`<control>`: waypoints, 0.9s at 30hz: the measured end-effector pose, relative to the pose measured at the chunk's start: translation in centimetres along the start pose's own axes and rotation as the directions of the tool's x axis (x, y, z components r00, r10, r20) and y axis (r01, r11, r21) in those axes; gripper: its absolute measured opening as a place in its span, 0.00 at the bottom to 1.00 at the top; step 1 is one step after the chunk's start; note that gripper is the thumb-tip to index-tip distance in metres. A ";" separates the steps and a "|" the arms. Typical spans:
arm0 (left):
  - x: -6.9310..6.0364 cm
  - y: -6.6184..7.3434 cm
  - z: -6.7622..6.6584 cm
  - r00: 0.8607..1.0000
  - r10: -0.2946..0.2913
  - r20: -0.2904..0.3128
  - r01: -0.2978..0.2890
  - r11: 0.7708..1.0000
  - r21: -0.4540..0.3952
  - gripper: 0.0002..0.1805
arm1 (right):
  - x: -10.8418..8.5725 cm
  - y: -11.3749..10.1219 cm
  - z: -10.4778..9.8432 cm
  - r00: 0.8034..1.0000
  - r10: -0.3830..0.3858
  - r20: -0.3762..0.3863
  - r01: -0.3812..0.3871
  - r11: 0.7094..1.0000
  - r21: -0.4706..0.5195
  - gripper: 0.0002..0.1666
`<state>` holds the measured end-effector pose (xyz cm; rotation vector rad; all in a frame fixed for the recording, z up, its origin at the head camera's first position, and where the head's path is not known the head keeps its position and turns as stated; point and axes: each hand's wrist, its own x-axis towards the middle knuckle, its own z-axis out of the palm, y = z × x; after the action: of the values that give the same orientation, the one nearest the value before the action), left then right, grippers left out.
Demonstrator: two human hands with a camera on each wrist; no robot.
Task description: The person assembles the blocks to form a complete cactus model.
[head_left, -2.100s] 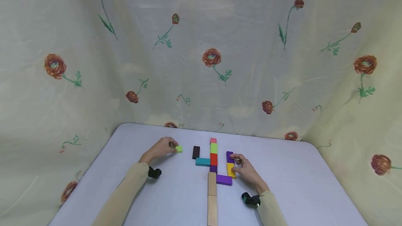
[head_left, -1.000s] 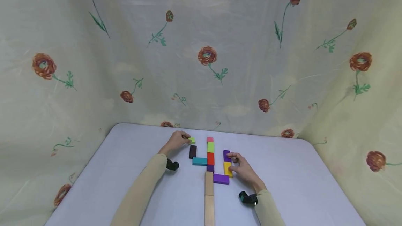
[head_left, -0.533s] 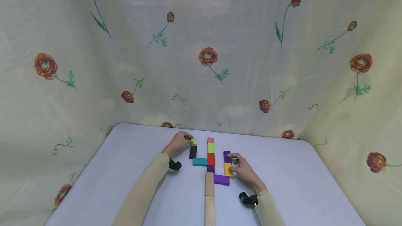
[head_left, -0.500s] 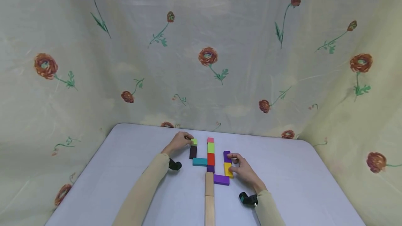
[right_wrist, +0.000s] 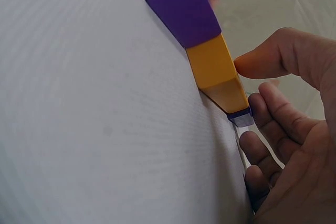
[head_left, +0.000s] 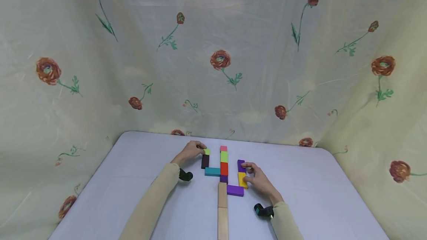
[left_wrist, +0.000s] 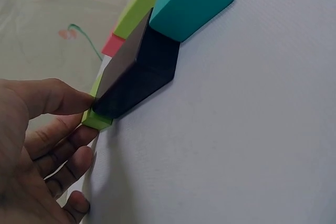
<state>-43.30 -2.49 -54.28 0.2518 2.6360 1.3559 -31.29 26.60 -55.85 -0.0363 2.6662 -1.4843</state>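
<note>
In the head view my left hand pinches a small light green block at the far end of a dark brown block. The left wrist view shows the thumb beside the dark block's corner and fingers behind the green block, which touches it. A teal block leads from the dark one to the middle column. My right hand has its thumb on a yellow block and its index finger at a purple block beyond it; its other fingers are loosely bent.
The middle column holds pink, light green, red and dark purple blocks above two plain wooden blocks. Another purple block lies crosswise near the yellow one. A flowered cloth hangs behind the white table.
My left hand has carried the small light green block rightward and set it against the dark brown block's far end. The right hand has stayed at the yellow and purple blocks.
</note>
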 end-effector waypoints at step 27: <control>-1.5 -1.0 -1.0 0.997 -0.013 -0.077 0.012 1.000 -0.013 0.16 | 0.6 0.9 -0.4 0.999 -0.035 -0.041 0.038 0.996 0.077 0.24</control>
<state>-42.16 -4.19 -54.45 0.1843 2.6857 1.4059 -31.86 27.40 -56.46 -0.0507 2.6492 -1.6152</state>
